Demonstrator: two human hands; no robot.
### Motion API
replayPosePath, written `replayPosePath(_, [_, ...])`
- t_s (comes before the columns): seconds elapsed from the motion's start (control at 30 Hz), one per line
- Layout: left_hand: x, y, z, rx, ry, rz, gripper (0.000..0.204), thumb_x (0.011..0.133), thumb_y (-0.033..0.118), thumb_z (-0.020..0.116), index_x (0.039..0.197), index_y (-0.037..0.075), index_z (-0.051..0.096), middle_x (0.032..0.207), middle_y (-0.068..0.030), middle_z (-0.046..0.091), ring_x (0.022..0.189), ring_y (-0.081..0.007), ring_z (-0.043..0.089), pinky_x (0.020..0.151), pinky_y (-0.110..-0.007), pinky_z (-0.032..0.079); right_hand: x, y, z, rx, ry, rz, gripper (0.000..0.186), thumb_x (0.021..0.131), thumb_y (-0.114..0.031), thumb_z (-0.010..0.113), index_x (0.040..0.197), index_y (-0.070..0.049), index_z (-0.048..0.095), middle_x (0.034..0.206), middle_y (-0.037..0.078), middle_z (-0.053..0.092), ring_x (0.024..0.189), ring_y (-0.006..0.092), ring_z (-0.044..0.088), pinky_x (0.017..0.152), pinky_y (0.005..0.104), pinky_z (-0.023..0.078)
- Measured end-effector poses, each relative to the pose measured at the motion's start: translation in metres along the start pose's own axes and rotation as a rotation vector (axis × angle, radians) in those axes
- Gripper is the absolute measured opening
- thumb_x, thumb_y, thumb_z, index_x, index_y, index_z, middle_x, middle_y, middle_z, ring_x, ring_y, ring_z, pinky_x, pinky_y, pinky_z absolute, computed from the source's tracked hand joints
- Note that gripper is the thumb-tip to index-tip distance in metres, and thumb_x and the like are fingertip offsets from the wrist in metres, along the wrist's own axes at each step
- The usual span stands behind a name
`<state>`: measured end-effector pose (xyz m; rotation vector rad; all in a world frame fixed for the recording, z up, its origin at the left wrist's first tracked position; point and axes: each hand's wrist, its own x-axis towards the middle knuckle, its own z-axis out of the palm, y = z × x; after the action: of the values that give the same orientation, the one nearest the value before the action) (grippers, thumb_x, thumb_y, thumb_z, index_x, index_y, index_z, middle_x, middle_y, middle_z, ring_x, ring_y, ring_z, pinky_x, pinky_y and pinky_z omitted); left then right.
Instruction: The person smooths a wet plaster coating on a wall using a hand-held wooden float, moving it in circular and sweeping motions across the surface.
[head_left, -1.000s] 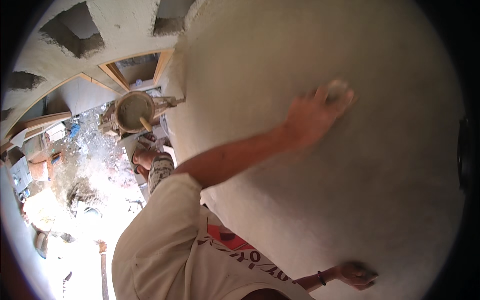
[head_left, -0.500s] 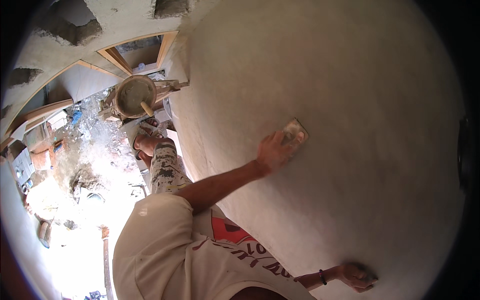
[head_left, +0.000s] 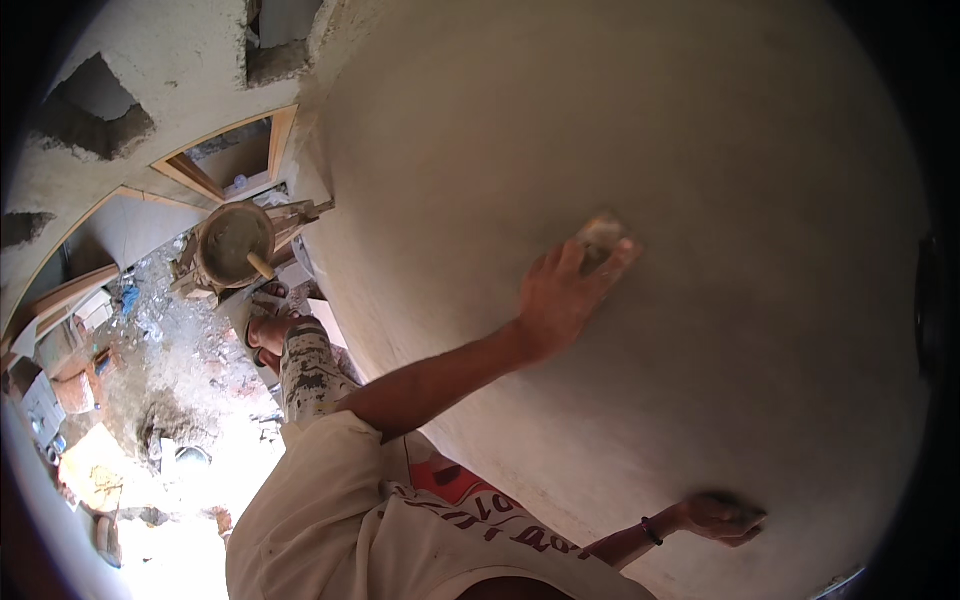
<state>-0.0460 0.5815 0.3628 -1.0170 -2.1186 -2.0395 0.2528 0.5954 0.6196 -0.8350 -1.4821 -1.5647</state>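
Observation:
My left hand (head_left: 560, 300) reaches up and out against a broad grey-beige plastered wall (head_left: 480, 150). Its fingers grip a small flat rectangular pad (head_left: 603, 236), pale and blurred by motion, that lies against the plaster; its exact kind is not clear. Lower on the same wall, my right hand (head_left: 720, 519), with a dark band at the wrist, rests with curled fingers. Whatever those fingers may hold is hidden.
A round basin (head_left: 236, 243) of grey mix, with a wooden handle (head_left: 261, 265) sticking out, sits on a timber support beyond my feet. Rubble covers the floor (head_left: 180, 300) to the left. Wooden frames (head_left: 275, 150) and rough wall openings (head_left: 100, 105) lie at upper left.
My left hand has slid the pad slightly up along the wall, and its grip has turned. My right hand is a little higher. The whole view has also shifted.

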Motion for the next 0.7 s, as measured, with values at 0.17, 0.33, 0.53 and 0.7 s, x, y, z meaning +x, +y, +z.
replayPosePath(0.17, [0.151, -0.024, -0.031, 0.103, 0.165, 0.185, 0.043, 0.086, 0.017, 0.059, 0.128, 0.025, 0.058, 0.103, -0.0122, 0.059, 0.084, -0.0273, 0.063, 0.065, -0.04, 0.053, 0.004, -0.005, -0.005, 0.039, 0.004, 0.041, 0.063, 0.101, -0.053, 0.023, 0.131, -0.007, 0.054, 0.134, 0.02, 0.044, 0.129, 0.0315, 0.038, 0.103, 0.0484, 0.037])
replayPosePath(0.33, [0.188, -0.11, -0.045, 0.105, 0.124, -0.325, 0.031, 0.098, 0.026, 0.043, 0.124, 0.019, 0.059, 0.097, -0.017, 0.062, 0.078, -0.0296, 0.064, 0.065, -0.043, 0.053, 0.005, -0.003, 0.0, 0.048, 0.008, 0.095, 0.052, 0.101, -0.043, 0.031, 0.131, -0.007, 0.054, 0.138, 0.02, 0.043, 0.133, 0.031, 0.035, 0.104, 0.0483, 0.036])
replayPosePath(0.53, [0.106, 0.012, -0.024, 0.083, 0.03, 0.161, 0.049, 0.088, 0.011, 0.057, 0.135, 0.023, 0.051, 0.099, -0.0155, 0.061, 0.075, -0.0253, 0.063, 0.067, -0.037, 0.055, -0.001, 0.0, -0.001, 0.055, 0.024, 0.111, 0.045, 0.099, -0.029, 0.033, 0.132, -0.008, 0.054, 0.138, 0.02, 0.044, 0.133, 0.032, 0.036, 0.105, 0.0494, 0.035])
replayPosePath(0.7, [0.278, -0.018, -0.059, 0.162, 0.182, 0.125, 0.035, 0.09, 0.031, 0.054, 0.124, 0.023, 0.06, 0.093, -0.016, 0.067, 0.081, -0.0345, 0.064, 0.067, -0.044, 0.053, 0.008, -0.001, -0.005, 0.067, 0.027, 0.068, 0.044, 0.094, -0.019, 0.035, 0.132, -0.007, 0.055, 0.139, 0.02, 0.044, 0.133, 0.0327, 0.036, 0.106, 0.0505, 0.034])
